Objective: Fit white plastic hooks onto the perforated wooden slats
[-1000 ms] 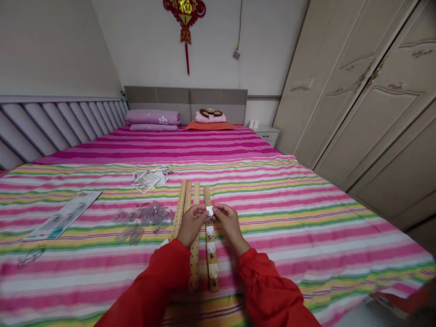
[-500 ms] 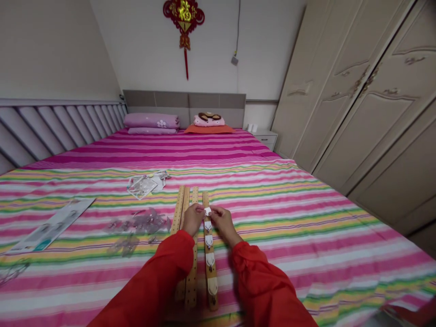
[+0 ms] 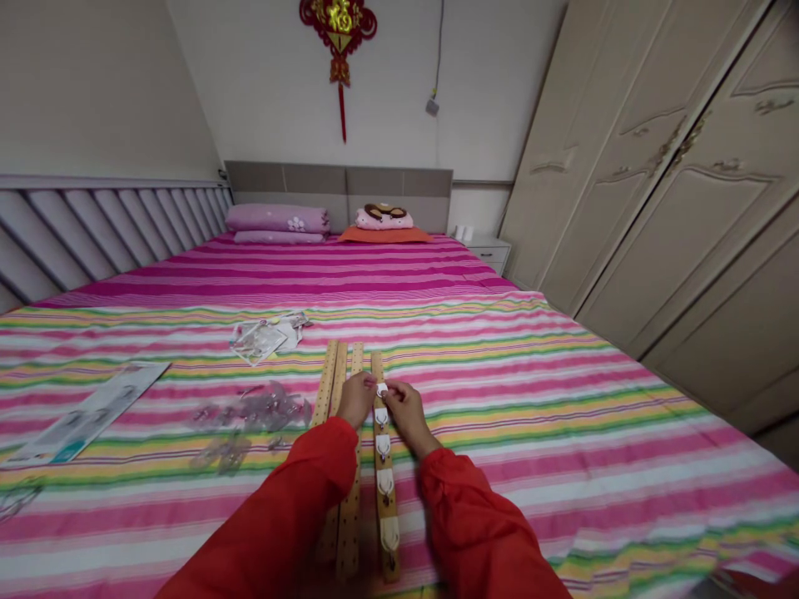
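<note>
Several white hooks run in a column along a narrow wooden strip [image 3: 388, 549] with small metal parts at their lower ends. At the far end of that row, both hands meet at the topmost white hook [image 3: 381, 389]. My left hand [image 3: 357, 401] is closed, its fingertips at the hook's left side. From the right, my right hand [image 3: 407, 414] pinches the same hook with bent fingers. Below it sits another white hook [image 3: 381, 418], untouched. Just left of the strip lie more wooden strips with rows of holes [image 3: 349, 532], partly covered by my left arm.
Crumpled clear plastic packaging [image 3: 268, 408] is left of the strips. Farther back lie paper and plastic wrappers [image 3: 262, 337]. A long printed card [image 3: 93, 412] and a thin wire-like item [image 3: 22, 499] are at far left. Everything rests on a striped bed sheet [image 3: 562, 466].
The view has shifted slightly. Both hands stay at the topmost hook, with only small finger movements.
</note>
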Tool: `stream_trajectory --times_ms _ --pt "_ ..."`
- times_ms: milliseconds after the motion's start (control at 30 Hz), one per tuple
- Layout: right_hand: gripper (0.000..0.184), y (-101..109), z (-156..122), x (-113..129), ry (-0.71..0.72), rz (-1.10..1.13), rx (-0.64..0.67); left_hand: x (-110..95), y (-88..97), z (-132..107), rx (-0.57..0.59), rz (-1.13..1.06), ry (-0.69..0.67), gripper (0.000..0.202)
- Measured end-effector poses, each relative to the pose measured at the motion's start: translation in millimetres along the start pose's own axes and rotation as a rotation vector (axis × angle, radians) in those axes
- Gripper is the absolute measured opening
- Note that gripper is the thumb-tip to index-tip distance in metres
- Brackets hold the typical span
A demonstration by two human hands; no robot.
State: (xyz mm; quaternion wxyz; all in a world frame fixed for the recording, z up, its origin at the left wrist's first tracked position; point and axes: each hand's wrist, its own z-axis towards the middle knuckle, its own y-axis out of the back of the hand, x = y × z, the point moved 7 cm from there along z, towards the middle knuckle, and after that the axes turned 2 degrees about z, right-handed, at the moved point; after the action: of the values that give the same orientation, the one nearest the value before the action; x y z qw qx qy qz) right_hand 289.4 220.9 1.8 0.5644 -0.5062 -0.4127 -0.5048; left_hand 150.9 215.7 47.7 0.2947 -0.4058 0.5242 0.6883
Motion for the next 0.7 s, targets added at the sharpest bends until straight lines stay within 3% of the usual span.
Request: stream_trajectory --times_ms 500,700 --pt "0.025 -1 -3 -5 -0.050 0.072 0.030 3 -3.1 -1 -0.002 0.026 -0.012 0.010" --pt "0.024 -2 -4 -4 -0.049 0.073 0.015 -4 3.0 -13 -0.003 0.077 -0.074 0.016"
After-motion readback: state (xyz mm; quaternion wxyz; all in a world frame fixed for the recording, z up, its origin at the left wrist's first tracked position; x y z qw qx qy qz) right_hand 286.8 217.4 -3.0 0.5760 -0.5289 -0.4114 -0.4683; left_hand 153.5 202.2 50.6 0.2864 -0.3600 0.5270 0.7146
